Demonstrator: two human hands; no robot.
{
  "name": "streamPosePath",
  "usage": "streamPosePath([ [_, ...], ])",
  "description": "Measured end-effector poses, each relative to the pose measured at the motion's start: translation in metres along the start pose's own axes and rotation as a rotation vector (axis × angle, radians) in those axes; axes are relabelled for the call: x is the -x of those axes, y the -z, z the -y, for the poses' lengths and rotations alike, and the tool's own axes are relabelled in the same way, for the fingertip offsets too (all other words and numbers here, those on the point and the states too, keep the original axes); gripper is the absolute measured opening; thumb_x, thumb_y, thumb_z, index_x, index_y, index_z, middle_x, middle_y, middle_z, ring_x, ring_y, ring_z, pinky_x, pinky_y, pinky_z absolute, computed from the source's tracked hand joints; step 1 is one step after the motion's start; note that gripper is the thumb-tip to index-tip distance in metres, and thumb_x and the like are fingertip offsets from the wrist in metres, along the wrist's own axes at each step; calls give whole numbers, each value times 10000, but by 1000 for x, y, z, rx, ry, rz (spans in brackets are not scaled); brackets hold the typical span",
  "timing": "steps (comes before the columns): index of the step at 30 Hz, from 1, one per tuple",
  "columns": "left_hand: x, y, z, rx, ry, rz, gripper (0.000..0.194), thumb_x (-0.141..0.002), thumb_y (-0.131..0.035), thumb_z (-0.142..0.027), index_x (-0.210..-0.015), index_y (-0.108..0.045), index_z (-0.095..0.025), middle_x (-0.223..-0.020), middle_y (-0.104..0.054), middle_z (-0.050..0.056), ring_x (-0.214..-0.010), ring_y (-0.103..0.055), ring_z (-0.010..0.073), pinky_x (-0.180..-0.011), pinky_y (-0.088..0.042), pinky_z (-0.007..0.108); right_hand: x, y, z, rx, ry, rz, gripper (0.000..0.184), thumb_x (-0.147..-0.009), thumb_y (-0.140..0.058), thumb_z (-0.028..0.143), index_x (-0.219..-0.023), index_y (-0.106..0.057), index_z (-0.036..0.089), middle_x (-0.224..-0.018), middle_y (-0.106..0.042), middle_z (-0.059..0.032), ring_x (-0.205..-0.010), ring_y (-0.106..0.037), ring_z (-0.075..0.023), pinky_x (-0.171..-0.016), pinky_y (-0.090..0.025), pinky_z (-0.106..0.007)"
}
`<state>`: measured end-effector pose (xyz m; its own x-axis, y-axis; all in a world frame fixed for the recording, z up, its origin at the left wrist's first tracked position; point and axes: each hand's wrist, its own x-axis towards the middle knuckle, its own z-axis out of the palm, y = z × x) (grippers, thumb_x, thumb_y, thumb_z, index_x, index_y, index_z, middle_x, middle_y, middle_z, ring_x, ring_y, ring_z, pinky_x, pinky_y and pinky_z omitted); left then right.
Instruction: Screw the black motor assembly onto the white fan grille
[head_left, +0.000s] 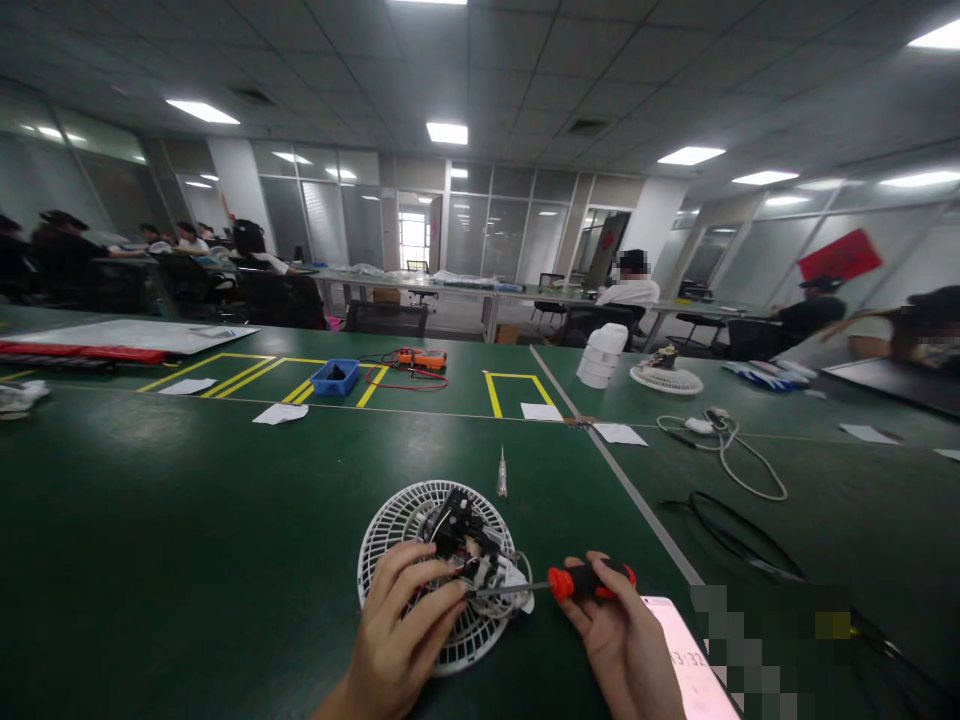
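Fan (459, 522) needs steadying under left hand (409, 612), its grip unclear; right hand (616, 622) clasps screwdriver (559, 583), best kept aligned.

Fan grille (380, 528) on table (225, 560); phone (691, 650) right, bin (334, 387) behind left.

There were two round white grilles (394, 525) (667, 379) and two screwdrivers, one red and black (577, 581), the other slim and clear-handled (502, 479). The green tabletop (225, 520) carried one blue bin (334, 386), one orange meter (421, 358), one white cylindrical container (602, 356), one phone (688, 652) and one white cable (699, 426). At least six white paper slips (280, 413) and at least one black cable (750, 563) also showed.
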<state>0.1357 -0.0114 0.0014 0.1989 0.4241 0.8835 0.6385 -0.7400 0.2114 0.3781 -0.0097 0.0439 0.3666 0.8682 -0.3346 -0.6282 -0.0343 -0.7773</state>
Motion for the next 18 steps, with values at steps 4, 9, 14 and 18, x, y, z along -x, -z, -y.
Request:
streamPosePath([
  [4, -2, 1, -1, -2, -6, -5, 271, -905, -633, -91, -1125, -700, -234, -1128, -713, 55, -1200, -593, 229, -1020, -537, 435, 0, 1, 0, -6, -18, 10, 566, -484, -926, 307, -949, -621, 200, -826, -746, -30, -733, -715, -216, -675, -604, -342],
  [9, -3, 2, -1, 17, -20, 23, 256, -906, -614, -63, -1109, -677, -205, -1159, -717, 48, -1254, -565, 220, -1106, -473, 445, 0, -1, -1, 23, 5, 3, 574, -462, -947, 311, -927, -631, 195, -773, -740, -11, -717, -711, -204, -642, -604, -322],
  [14, -2, 2, -3, 26, 6, 44, 246, -908, -590, -55, -1105, -655, -187, -1163, -726, 49, -1282, -559, 213, -1154, -434, 441, 3, -3, -3, 35, 27, 20, 593, -467, -958, 316, -950, -638, 190, -777, -748, -13, -732, -718, -210, -648, -609, -325],
  [18, 1, 1, -1, 27, 23, 35, 247, -906, -584, -51, -1098, -650, -193, -1166, -728, 51, -1278, -566, 212, -1145, -448, 438, 3, -1, -3, 17, 15, 61, 609, -507, -946, 293, -1025, -642, 195, -831, -761, -22, -765, -730, -216, -698, -616, -347],
])
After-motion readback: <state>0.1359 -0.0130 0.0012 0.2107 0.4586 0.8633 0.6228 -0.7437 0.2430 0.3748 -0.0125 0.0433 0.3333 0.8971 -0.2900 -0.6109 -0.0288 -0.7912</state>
